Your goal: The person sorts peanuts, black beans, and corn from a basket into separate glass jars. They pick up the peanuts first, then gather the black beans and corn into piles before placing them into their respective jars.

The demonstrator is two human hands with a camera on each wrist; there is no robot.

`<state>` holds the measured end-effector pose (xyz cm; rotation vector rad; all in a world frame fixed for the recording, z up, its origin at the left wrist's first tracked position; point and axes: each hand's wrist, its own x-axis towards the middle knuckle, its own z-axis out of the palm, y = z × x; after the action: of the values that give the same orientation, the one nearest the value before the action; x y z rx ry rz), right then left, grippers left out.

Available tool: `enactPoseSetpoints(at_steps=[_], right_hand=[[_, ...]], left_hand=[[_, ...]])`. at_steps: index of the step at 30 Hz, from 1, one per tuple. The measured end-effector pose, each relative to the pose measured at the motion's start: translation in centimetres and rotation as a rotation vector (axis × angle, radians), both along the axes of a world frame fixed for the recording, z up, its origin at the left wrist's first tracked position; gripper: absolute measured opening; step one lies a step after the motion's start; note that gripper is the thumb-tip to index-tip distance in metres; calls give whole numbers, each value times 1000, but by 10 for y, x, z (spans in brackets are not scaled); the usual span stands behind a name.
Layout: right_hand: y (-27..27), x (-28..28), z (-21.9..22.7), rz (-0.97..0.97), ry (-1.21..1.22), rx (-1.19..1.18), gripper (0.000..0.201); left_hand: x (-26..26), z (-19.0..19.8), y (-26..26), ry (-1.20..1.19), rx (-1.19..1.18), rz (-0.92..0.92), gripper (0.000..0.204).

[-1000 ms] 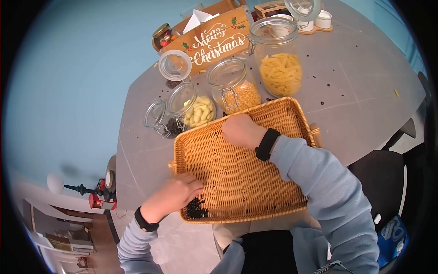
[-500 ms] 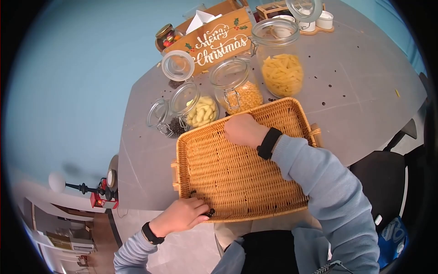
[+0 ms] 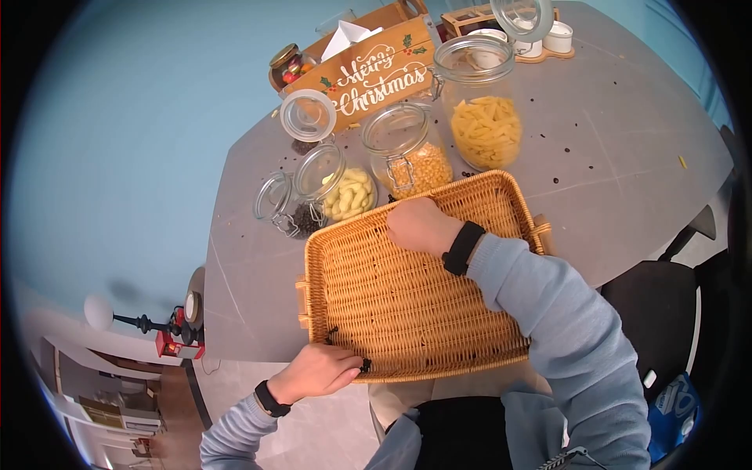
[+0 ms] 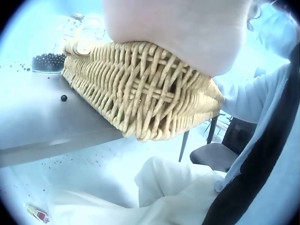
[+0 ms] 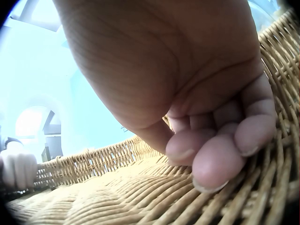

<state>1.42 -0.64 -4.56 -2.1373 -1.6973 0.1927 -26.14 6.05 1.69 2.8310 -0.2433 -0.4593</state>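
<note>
Grey table (image 3: 627,141), wicker tray (image 3: 407,298) (near edge overhanging); left hand (image 3: 317,372) curled at its near rim, grip unclear; right hand (image 3: 419,225) inside, fingertips pinched together.

one wicker tray (image 3: 407,298), centre of the frame. five clip-top glass jars across the upper middle: one of penne (image 3: 479,106), one of corn kernels (image 3: 407,150), one of pale puffed snacks (image 3: 335,188), one of dark beads (image 3: 291,215), one behind with its lid up (image 3: 307,117). one wooden "merry christmas" box (image 3: 368,66). one small sweet jar (image 3: 283,64), upper left. two hands: left hand (image 3: 317,372), right hand (image 3: 419,225).
</note>
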Motion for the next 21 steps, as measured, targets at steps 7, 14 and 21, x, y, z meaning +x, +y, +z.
enactPoseSetpoints(at_steps=[7, 14, 21], right_hand=[[0, -2, -1, -6, -62, 31, 12], [3, 0, -5, 6, -76, 27, 11], [4, -2, -7, 0, -87, 34, 11]], left_hand=[[3, -1, 1, 11, 46, 6, 27], [11, -4, -2, 104, 43, 129, 31], [23, 8, -3, -27, -56, 294, 31]])
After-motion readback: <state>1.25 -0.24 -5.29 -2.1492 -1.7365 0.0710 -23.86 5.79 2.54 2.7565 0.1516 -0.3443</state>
